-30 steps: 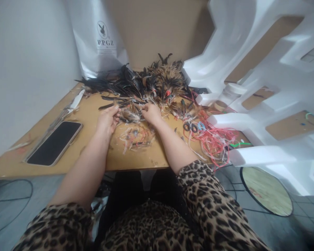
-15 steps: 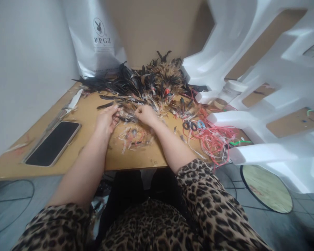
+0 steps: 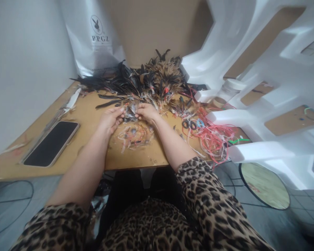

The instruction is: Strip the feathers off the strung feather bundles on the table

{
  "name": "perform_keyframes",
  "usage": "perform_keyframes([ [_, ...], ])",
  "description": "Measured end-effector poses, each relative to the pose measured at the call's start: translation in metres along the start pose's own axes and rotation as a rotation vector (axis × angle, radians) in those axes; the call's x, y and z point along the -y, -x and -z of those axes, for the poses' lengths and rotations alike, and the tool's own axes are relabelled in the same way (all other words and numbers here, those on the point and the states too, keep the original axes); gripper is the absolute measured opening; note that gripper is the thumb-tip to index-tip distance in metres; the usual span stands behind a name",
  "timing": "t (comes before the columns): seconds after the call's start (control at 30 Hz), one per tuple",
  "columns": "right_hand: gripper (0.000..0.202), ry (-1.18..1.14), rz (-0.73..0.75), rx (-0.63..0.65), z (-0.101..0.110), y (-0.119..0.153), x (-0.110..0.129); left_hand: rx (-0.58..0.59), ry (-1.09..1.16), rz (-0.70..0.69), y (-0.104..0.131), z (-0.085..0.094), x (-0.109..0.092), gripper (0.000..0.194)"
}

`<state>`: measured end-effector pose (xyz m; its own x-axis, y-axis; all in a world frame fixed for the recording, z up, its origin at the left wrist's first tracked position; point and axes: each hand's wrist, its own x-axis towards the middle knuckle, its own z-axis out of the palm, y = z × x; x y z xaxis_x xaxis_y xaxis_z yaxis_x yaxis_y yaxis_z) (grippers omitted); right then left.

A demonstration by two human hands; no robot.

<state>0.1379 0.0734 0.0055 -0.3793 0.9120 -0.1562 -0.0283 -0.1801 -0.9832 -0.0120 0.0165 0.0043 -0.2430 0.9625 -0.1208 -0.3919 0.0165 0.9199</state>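
My left hand (image 3: 112, 119) is closed, thumb against fingers, at the left side of a small tuft of brownish feathers (image 3: 131, 112). From the right, my right hand (image 3: 148, 112) pinches the same tuft; the exact grip points are too blurred to make out. Behind both hands spreads a heap of feathers (image 3: 162, 75), black at the left and tan at the right. A smaller feather bunch (image 3: 183, 106) lies right of my right hand. Below the hands are scraps of feather and pinkish string (image 3: 136, 136).
A phone (image 3: 52, 143) lies at the table's left. Scissors (image 3: 189, 124) with dark handles rest beside a tangle of red string (image 3: 214, 139). White moulded pieces (image 3: 225, 118) crowd the right edge, near a tape roll (image 3: 217, 102) and a jar (image 3: 232, 87). A silver bag (image 3: 99, 52) stands behind.
My left hand has moved right, closer to my right hand. The feather tuft now shows upright between my fingertips. The view has shifted slightly.
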Motion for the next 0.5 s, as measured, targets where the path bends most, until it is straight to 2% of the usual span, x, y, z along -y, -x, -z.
perform_keyframes([
  [0.17, 0.004, 0.041, 0.005, -0.022, 0.002, -0.001, -0.002, 0.010, -0.055, 0.009, 0.001, 0.000, 0.001, 0.014],
  [0.27, 0.012, 0.104, 0.042, -0.057, 0.002, 0.000, -0.002, 0.004, -0.057, 0.004, 0.000, 0.000, 0.001, 0.016],
  [0.5, 0.006, 0.009, 0.037, -0.049, 0.001, 0.007, 0.008, -0.024, -0.049, 0.005, 0.001, 0.000, 0.001, 0.016],
])
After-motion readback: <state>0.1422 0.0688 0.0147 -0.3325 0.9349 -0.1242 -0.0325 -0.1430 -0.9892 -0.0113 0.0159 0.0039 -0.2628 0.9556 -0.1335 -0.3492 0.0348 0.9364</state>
